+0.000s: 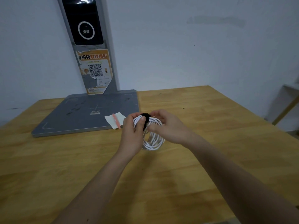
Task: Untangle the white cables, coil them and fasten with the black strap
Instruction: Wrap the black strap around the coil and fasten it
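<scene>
Both hands hold the coiled white cables (pixel 153 139) up above the wooden table (pixel 210 118): left hand (pixel 131 133) grips the coil's top w/ thumb pressed on the black strap (pixel 145 120), right hand (pixel 168 126) pinches the coil & strap from the other side. Strap sits wrapped round the top of the coil, btwn the two hands. Behind, a white paper (pixel 115 119) w/ a pink pen (pixel 116 121) lies on the grey scale base (pixel 77 113).

Matt wooden table (pixel 202 110), smooth-sheathed cables (pixel 153 141)
</scene>
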